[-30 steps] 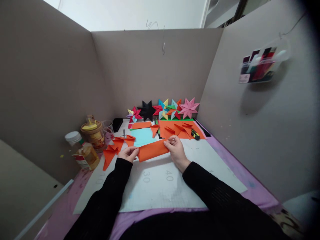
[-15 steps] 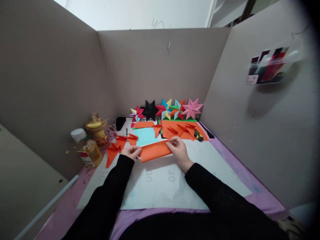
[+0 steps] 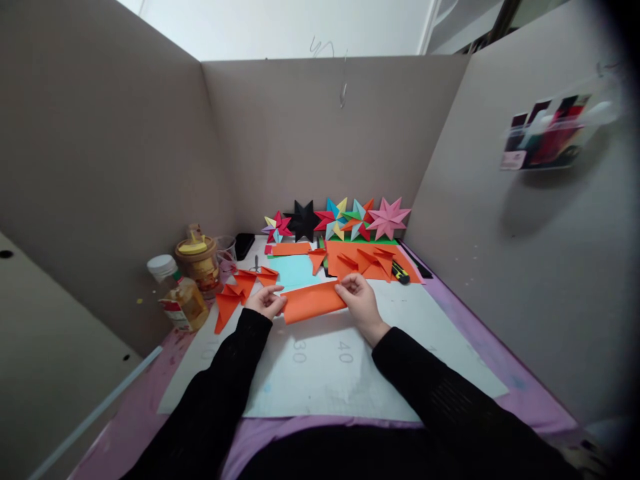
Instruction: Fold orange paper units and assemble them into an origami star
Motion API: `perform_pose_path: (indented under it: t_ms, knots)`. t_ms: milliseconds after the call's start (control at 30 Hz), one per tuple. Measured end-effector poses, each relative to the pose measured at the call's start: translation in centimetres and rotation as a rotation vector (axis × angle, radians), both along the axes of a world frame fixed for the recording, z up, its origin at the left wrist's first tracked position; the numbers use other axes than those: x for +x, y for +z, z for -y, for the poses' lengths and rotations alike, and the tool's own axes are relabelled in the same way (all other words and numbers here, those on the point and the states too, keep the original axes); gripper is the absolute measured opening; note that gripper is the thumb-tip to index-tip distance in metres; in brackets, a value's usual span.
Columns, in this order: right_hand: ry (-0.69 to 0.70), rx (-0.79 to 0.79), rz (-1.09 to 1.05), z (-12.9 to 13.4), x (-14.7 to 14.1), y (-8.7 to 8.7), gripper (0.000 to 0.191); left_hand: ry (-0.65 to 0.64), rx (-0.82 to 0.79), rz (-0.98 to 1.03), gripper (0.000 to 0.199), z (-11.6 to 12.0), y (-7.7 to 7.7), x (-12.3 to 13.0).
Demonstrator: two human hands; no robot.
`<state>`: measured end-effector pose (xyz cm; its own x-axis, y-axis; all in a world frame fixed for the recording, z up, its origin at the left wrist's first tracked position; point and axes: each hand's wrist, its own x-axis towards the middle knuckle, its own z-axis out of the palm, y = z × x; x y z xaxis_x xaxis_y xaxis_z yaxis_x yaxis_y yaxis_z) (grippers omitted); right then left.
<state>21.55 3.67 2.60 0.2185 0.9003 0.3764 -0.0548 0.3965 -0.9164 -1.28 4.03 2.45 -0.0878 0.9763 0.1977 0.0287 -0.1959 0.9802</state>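
An orange sheet of paper (image 3: 314,302), a long rectangle that looks folded, is stretched between my two hands above the white mat (image 3: 320,380). My left hand (image 3: 267,302) pinches its left edge, with the index finger lifted a little. At the upper right corner, my right hand (image 3: 361,303) pinches the paper between thumb and fingers. Left of my left hand lie several folded orange paper pieces (image 3: 229,303). More folded orange pieces (image 3: 367,259) rest on a flat orange sheet (image 3: 336,250) beyond my right hand.
Paper stars (image 3: 389,219) lean against the back wall. A yellow-handled cutter (image 3: 400,272) lies at right, small scissors (image 3: 257,263) at left. A bottle (image 3: 181,297), a lidded cup (image 3: 197,260) and a clear cup (image 3: 227,250) stand at the left. Light blue paper (image 3: 293,271) lies behind the hands.
The view has shifted slightly. My left index finger has lifted a little off the paper's edge; both hands still hold the orange paper in about the same place.
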Motion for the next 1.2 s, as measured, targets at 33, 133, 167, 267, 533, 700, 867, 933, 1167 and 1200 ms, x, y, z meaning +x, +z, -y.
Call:
perform_pose_path:
  t_ms: [33, 133, 167, 267, 533, 700, 867, 933, 1167, 1200]
  knots:
    - [-0.002, 0.000, 0.003, 0.0, 0.0, 0.0, 0.023, 0.001, -0.005, -0.009, 0.050, 0.0, 0.0, -0.1]
    - [-0.003, 0.002, 0.005, 0.1, 0.0, 0.0, 0.023, 0.007, -0.026, -0.031, 0.052, 0.0, -0.1, -0.1]
    - [-0.002, 0.004, 0.002, 0.1, 0.1, 0.0, 0.023, 0.010, -0.027, -0.035, 0.052, 0.0, 0.0, -0.1]
    - [-0.001, 0.003, 0.001, 0.0, 0.1, 0.0, 0.023, 0.025, -0.013, -0.050, 0.050, 0.2, 0.2, -0.1]
    - [-0.003, 0.003, -0.018, -0.1, 0.1, 0.0, 0.022, 0.042, -0.022, -0.066, 0.045, 0.6, 0.7, 0.2]
    - [-0.013, -0.020, -0.036, 0.0, 0.1, 0.1, 0.023, 0.040, -0.023, -0.076, 0.045, 0.7, 0.8, 0.3]
    - [-0.018, -0.036, -0.039, 0.1, 0.0, 0.2, 0.025, 0.038, -0.020, -0.095, 0.041, 0.8, 0.9, 0.2]
    - [-0.015, -0.031, -0.037, 0.1, 0.0, 0.2, 0.025, 0.049, -0.026, -0.109, 0.038, 0.8, 1.0, 0.2]
    - [-0.004, -0.026, -0.038, 0.1, -0.1, 0.0, 0.025, 0.074, -0.058, -0.076, 0.034, 0.7, 1.2, 0.3]
    - [0.000, -0.028, -0.041, 0.0, -0.1, 0.0, 0.025, 0.074, -0.058, -0.068, 0.034, 0.7, 1.2, 0.2]
